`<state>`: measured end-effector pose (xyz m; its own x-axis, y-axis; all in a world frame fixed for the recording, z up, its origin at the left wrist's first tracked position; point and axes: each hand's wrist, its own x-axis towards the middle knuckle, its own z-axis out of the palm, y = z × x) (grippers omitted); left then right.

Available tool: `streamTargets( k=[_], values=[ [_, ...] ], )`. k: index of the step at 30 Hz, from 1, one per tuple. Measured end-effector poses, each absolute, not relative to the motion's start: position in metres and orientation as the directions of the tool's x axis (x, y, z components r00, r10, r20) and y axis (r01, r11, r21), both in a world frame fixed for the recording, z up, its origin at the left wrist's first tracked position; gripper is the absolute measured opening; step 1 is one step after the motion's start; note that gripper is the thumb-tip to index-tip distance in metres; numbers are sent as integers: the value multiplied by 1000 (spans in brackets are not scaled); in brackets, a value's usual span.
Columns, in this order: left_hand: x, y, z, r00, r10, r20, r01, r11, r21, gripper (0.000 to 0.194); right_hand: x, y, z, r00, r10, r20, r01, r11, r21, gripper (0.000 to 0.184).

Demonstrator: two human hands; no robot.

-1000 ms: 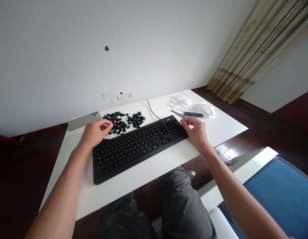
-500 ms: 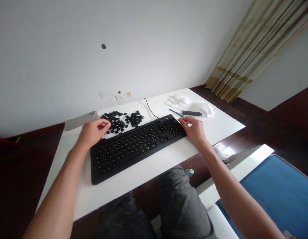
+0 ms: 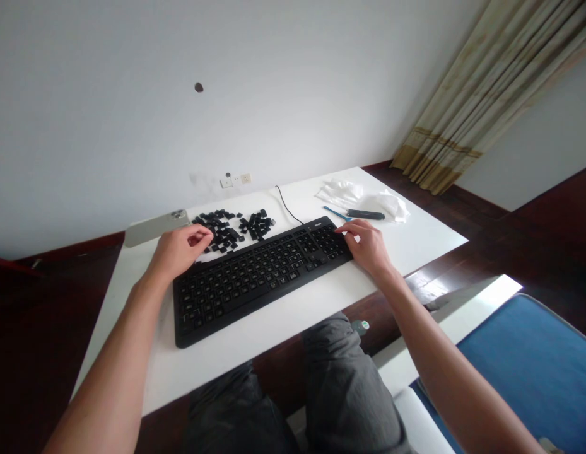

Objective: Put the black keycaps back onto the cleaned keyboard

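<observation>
A black keyboard [image 3: 255,274] lies slantwise on the white table, many of its key positions showing bare switches without caps. Over its far left corner, beside a heap of loose black keycaps [image 3: 226,236], is my left hand [image 3: 181,246]. Its fingers are curled into a pinch; whatever sits between the tips is hidden. My right hand [image 3: 366,243] rests at the keyboard's right end, the index finger stretched onto the number pad and the thumb slightly apart from it. No object shows in that hand.
Left of the keycaps lies a phone [image 3: 158,228]. Crumpled white tissues [image 3: 340,191], a blue thin tool [image 3: 337,213] and a black stick-like tool [image 3: 365,215] lie behind my right hand. The keyboard cable [image 3: 287,205] runs to the back edge. A blue seat [image 3: 533,372] stands right.
My right hand has shifted a little left onto the number pad, its index finger extending and parting from the thumb. My left hand keeps its pinch in nearly the same place.
</observation>
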<state>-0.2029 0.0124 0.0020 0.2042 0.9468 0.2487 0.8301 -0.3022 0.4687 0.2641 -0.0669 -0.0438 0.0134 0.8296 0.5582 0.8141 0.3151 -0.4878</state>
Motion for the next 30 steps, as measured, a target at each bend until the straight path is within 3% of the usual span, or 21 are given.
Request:
streamTargets(
  k=[7, 14, 21, 24, 30],
  values=[
    [-202, 11, 4, 206, 942, 264, 819, -314, 480, 32, 264, -67, -42, 15, 839, 543, 824, 297, -483, 32],
    [-205, 13, 2, 210, 934, 288, 820, -328, 468, 32, 264, -65, -35, 144, 801, 582, 788, 262, -557, 27],
    [-210, 18, -4, 214, 933, 290, 804, -337, 491, 32, 273, -11, 41, -17, 701, 713, 826, 411, -385, 35],
    [-212, 20, -6, 205, 936, 285, 799, -328, 504, 32, 264, 15, 47, -70, 662, 747, 852, 429, -300, 36],
    [-214, 20, -7, 195, 936, 294, 795, -326, 512, 31, 243, 31, -8, -286, 810, 513, 877, 437, -199, 38]
  ],
)
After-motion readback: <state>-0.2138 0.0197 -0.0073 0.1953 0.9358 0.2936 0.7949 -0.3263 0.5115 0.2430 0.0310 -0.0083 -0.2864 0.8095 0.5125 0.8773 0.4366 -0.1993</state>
